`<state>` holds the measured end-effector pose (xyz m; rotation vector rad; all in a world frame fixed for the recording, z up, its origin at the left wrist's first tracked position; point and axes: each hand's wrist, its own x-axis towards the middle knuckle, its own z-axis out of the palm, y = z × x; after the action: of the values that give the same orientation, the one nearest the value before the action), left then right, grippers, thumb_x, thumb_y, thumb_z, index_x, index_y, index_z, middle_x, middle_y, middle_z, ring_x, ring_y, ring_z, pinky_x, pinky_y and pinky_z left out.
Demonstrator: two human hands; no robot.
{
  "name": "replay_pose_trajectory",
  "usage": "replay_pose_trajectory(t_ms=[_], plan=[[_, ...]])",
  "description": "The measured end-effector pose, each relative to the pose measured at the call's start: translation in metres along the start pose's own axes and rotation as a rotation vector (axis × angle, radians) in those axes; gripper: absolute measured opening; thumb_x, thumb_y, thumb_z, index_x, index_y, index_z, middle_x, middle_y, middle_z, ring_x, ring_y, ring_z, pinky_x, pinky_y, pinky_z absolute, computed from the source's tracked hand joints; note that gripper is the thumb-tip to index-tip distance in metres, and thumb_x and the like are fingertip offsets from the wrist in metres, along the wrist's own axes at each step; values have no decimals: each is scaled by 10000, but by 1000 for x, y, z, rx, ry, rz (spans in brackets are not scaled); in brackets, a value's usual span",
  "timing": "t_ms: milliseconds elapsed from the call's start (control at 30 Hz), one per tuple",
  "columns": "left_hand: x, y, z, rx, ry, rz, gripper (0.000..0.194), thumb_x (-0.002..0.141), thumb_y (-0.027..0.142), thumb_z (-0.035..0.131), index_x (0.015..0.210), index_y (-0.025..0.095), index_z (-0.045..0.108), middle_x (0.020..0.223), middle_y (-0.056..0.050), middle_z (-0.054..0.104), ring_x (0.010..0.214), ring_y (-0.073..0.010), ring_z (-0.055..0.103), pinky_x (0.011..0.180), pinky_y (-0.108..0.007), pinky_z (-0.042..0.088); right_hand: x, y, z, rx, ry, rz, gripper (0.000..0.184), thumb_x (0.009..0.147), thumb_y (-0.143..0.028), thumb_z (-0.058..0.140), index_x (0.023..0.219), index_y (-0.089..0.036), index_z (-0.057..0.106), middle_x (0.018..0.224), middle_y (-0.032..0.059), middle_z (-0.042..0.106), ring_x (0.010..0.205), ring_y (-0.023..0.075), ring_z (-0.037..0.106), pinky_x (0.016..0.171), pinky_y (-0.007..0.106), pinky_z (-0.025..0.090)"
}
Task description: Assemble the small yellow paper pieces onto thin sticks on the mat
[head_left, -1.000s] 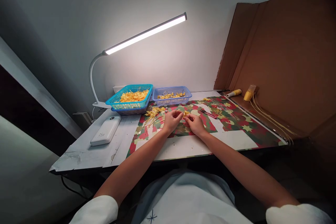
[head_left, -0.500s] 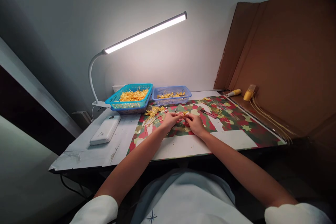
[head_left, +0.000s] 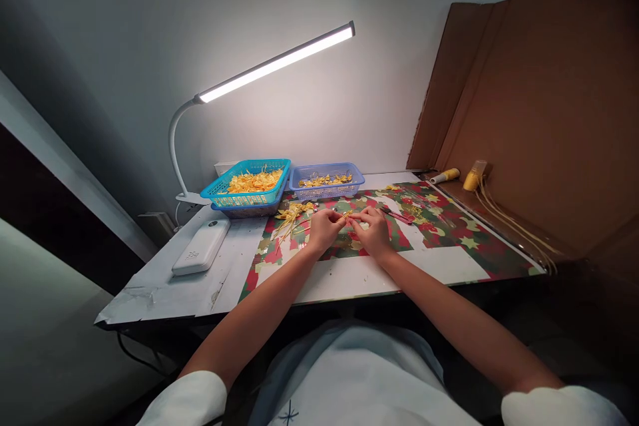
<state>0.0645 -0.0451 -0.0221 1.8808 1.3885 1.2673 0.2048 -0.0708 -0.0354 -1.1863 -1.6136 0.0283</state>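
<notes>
My left hand (head_left: 325,229) and my right hand (head_left: 371,230) meet over the middle of the patterned mat, fingertips almost touching. Between them is a small yellow ribbon-like piece (head_left: 347,214), pinched by both; the fingers cover most of it, so its exact shape is hidden. Just left of my left hand lies a bunch of yellow petal-like pieces with long thin stems (head_left: 294,214). Beyond my right hand, a pair of red-handled snips or scissors (head_left: 398,216) rests on the mat.
Behind stand a turquoise basket (head_left: 213,194) of yellow pieces and a purple basket (head_left: 327,192) with more. A white power bank (head_left: 202,247) lies left, below a lit lamp (head_left: 279,65). Right are a cardboard wall (head_left: 544,106), a yellow spool (head_left: 474,176) and loose cords (head_left: 514,229).
My fingers have shifted around the small yellow piece; the right fingers now reach further forward over it. Both hands stay over the same spot on the mat.
</notes>
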Motion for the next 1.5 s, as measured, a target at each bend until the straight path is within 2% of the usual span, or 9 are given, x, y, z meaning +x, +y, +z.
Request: replay_pose_trajectory(t_ms=[200,333,633,900,1067,1167,1300,1433,1500], plan=[[-4,2,3,140,18,174,138,706,227,630,585,160,619,624,-22,585,606,-123,493,612,-251,374,1,5,4,87,-3,84,151,789,-300,599,786,-210,721,697,24,543,712,178,506,706,332,410],[-4,1,4,128,-10,223,122,710,203,619,594,167,622,652,-25,583,622,-126,495,614,-247,374,2,9,7,182,-36,175,164,780,-329,595,733,-206,693,688,20,543,685,167,507,656,312,402],[3,-6,5,-109,-92,27,245,685,373,637,636,133,626,603,-22,606,552,-112,502,530,-225,354,6,2,-4,198,-8,44,150,809,-303,578,734,-223,681,714,26,602,743,185,531,739,337,406],[5,-10,5,-147,-111,14,284,676,401,647,626,122,639,593,-24,615,541,-104,497,515,-215,345,7,6,-1,242,-85,85,158,786,-344,614,744,-220,703,709,27,589,719,180,529,696,324,410],[5,-7,3,-119,-107,19,249,679,362,635,617,121,643,575,-17,601,528,-95,476,501,-210,333,9,5,-7,268,-29,45,144,804,-321,593,734,-229,678,741,21,607,760,179,542,760,341,415],[6,-8,2,-102,-100,-12,243,670,356,635,599,124,639,558,-12,588,518,-92,459,494,-209,330,13,3,-16,333,48,82,149,809,-353,584,763,-234,661,837,35,643,840,191,569,757,339,430],[10,-14,2,-82,-103,-24,253,667,365,626,592,123,636,539,-5,569,501,-87,433,481,-210,313,17,1,-25,603,80,174,191,792,-412,596,794,-223,623,1010,65,677,865,195,633,676,313,470],[13,-19,2,-48,-109,-27,247,670,356,617,590,124,640,527,-1,553,494,-87,431,477,-211,305,22,-1,-34,832,24,321,249,765,-453,638,825,-216,588,890,58,716,661,170,672,593,301,506],[14,-20,1,-36,-111,-49,240,667,351,621,593,125,648,515,0,545,485,-88,429,466,-210,297,26,-2,-40,882,40,338,280,743,-469,664,830,-217,580,807,42,717,676,179,686,622,314,539]])
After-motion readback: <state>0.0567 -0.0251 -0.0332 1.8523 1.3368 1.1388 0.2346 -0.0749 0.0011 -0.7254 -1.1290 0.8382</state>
